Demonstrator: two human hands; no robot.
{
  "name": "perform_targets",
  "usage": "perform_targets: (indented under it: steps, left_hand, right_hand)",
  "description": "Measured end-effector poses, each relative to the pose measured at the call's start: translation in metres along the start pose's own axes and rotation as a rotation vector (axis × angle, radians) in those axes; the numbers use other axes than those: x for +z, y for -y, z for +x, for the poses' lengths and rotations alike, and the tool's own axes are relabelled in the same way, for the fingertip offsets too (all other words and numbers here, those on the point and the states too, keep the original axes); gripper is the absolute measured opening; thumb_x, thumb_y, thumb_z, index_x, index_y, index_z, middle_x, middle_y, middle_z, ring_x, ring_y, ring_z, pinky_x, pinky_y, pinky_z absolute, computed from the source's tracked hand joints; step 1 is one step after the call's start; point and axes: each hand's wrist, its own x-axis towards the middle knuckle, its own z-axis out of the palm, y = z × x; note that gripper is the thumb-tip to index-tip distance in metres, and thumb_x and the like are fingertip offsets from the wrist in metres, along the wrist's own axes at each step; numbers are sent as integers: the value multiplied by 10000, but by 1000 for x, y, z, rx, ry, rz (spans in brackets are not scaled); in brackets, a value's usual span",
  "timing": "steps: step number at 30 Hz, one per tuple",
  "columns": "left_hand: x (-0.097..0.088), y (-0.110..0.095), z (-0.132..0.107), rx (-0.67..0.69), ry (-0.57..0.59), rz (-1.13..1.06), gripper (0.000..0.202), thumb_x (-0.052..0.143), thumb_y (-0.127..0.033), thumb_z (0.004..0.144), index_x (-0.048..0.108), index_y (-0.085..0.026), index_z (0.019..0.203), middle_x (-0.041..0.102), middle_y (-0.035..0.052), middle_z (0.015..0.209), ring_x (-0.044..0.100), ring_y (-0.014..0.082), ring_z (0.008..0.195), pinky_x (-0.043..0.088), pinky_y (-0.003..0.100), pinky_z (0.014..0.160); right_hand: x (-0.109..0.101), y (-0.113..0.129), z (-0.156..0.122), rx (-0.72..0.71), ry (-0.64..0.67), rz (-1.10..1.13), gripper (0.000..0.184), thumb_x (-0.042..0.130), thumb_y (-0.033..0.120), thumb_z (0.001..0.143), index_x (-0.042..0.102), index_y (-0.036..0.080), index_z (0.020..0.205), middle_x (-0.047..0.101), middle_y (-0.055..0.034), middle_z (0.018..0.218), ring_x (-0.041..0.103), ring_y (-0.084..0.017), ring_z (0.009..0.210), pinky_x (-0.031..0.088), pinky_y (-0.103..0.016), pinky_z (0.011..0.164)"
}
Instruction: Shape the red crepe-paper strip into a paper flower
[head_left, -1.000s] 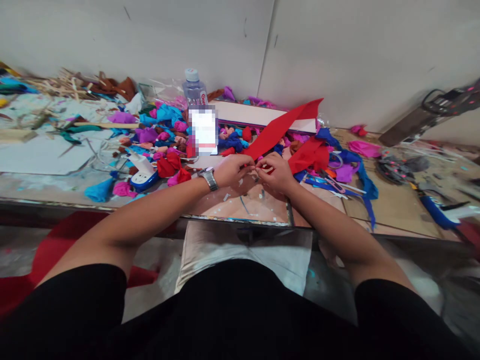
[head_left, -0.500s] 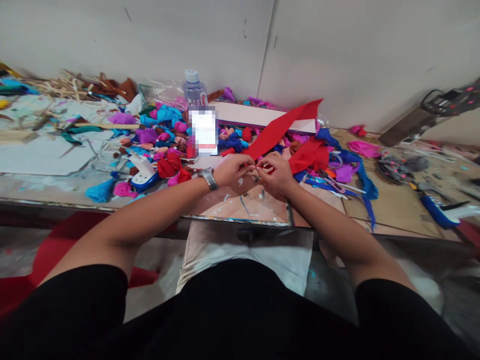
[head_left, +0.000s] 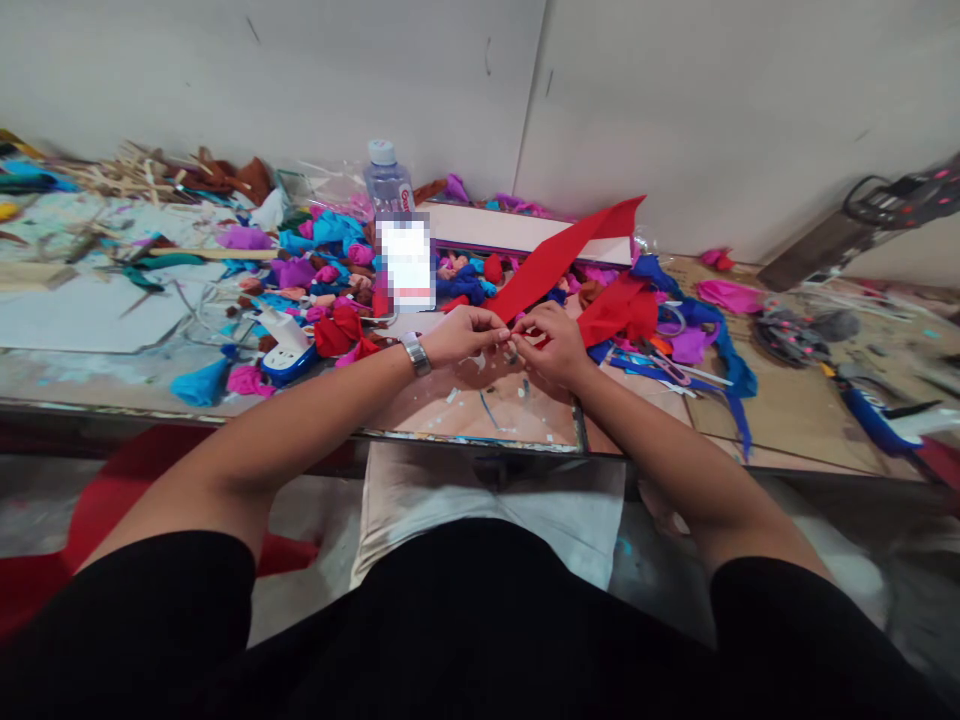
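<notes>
Head view, left to right across the desk (head_left: 495, 420): a blue-and-white socket block (head_left: 289, 355) and a phone (head_left: 409, 265) come before the left hand (head_left: 466, 338), its thumb and fingertips drawn close together, almost meeting those of the right hand (head_left: 551, 343), likewise bunched. Whether either pinches anything I cannot tell, as the spot is too small and partly hidden. Just beyond the fingertips lies the near end of the red strip (head_left: 559, 248), about equally close to both hands, its long axis slanting away rightward, while a second red piece (head_left: 622, 308) sits beside the right hand.
</notes>
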Motion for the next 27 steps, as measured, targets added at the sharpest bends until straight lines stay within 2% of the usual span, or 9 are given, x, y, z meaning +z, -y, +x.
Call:
perform_targets:
  steps: [3, 8, 12, 19, 24, 27]
  left_hand:
    - [-2, -1, -1, -43, 17, -17, 552, 844, -664, 852, 761, -122, 920, 765, 52, 742, 641, 81, 594, 389, 172, 514]
    - [-4, 1, 1, -18, 27, -26, 580, 895, -671, 791, 765, -115, 891, 805, 76, 815, 722, 114, 683, 519, 202, 618]
    - [-5, 1, 2, -24, 24, -14, 567, 904, -660, 783, 782, -115, 882, 799, 72, 775, 714, 112, 674, 527, 206, 633]
    - [-6, 0, 1, -73, 26, 9, 521, 874, -637, 822, 808, -126, 893, 807, 84, 783, 664, 96, 623, 404, 189, 524]
    - [-9, 3, 1, -166, 49, -75, 484, 940, -601, 749, 833, -152, 893, 806, 84, 789, 649, 94, 601, 367, 183, 475]
    - [-10, 3, 1, -161, 44, -53, 480, 947, -594, 744, 841, -152, 898, 801, 78, 766, 612, 79, 566, 356, 179, 470]
  right_hand:
    - [0, -1, 0, -28, 9, 9, 124, 724, 337, 939, 740, 252, 850, 736, -37, 810, 620, -238, 895, 508, -392, 806]
    - [0, -3, 0, -33, 34, 0, 128, 726, 346, 936, 745, 250, 853, 737, -41, 810, 616, -244, 897, 508, -407, 821]
    - [0, -3, 0, -34, 26, -1, 125, 728, 336, 939, 744, 257, 844, 741, -41, 809, 618, -249, 895, 514, -415, 819]
    - [0, -3, 1, -47, 27, -12, 143, 725, 363, 953, 757, 257, 861, 740, -46, 805, 628, -251, 890, 513, -410, 817]
    - [-2, -3, 1, -138, 34, -41, 132, 729, 345, 960, 774, 254, 876, 774, -45, 831, 648, -252, 909, 505, -437, 891]
    - [-2, -4, 1, -151, 55, -69, 126, 727, 344, 964, 779, 256, 889, 787, -46, 844, 648, -258, 923, 501, -449, 909]
